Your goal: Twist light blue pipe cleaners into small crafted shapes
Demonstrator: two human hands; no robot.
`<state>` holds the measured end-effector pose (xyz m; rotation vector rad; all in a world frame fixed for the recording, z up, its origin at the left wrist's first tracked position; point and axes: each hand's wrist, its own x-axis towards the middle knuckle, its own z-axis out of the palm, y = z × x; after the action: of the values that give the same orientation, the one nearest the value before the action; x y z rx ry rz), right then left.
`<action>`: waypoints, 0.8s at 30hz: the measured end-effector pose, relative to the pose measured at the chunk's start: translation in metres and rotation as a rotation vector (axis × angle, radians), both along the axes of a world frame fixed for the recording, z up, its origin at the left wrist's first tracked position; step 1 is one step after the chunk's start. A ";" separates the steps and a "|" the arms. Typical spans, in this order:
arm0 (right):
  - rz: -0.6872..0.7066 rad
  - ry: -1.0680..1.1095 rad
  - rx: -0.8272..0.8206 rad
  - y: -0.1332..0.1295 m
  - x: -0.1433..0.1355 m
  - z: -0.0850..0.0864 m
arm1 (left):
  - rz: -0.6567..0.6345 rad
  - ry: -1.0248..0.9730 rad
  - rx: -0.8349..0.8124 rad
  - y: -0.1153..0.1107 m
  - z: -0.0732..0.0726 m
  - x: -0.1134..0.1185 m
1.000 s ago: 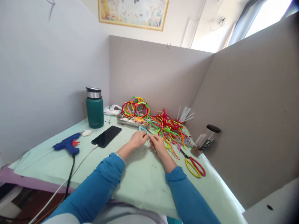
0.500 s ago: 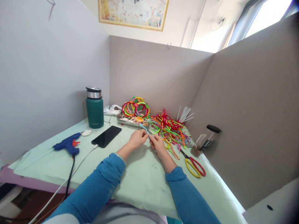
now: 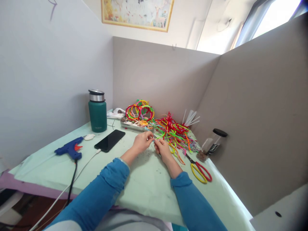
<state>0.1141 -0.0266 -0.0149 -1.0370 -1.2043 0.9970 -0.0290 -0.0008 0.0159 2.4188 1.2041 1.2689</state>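
Both hands meet over the middle of the table, fingertips almost touching. My left hand [image 3: 142, 142] pinches a light blue pipe cleaner [image 3: 146, 129], whose end pokes out above the fingers. Thumb and fingers of my right hand [image 3: 162, 148] are closed on the same piece from the other side; most of it is hidden by the fingers. Just beyond lies a tangled heap of coloured pipe cleaners [image 3: 172, 128]. A metal tray [image 3: 132, 127] behind my left hand carries small parts and rings of coloured pipe cleaner [image 3: 132, 113].
Scissors [image 3: 201, 173] with red and yellow handles lie to the right, near a tilted clear jar [image 3: 214, 144]. White sticks [image 3: 191, 118] stand behind the heap. On the left are a phone [image 3: 110, 140] on a cable, a blue glue gun [image 3: 70, 148] and a green bottle [image 3: 97, 115].
The fingers of my left hand have lifted and shifted slightly round the light blue pipe cleaner, and less of it shows above them. My right hand has barely moved.
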 end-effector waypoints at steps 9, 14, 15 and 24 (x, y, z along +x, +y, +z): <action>0.004 -0.008 0.002 -0.001 0.000 0.000 | -0.029 -0.016 0.030 0.001 -0.001 0.000; -0.001 -0.001 0.004 0.000 0.001 -0.001 | -0.031 0.011 0.015 0.002 0.000 0.000; -0.001 -0.001 0.005 0.000 0.001 -0.002 | -0.030 0.022 0.014 0.002 0.000 0.000; 0.010 0.034 0.017 0.002 0.002 -0.003 | -0.053 0.113 -0.016 -0.001 0.002 -0.001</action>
<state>0.1157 -0.0247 -0.0179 -0.9977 -1.1898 1.0064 -0.0296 -0.0019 0.0176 2.5236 1.1645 1.1174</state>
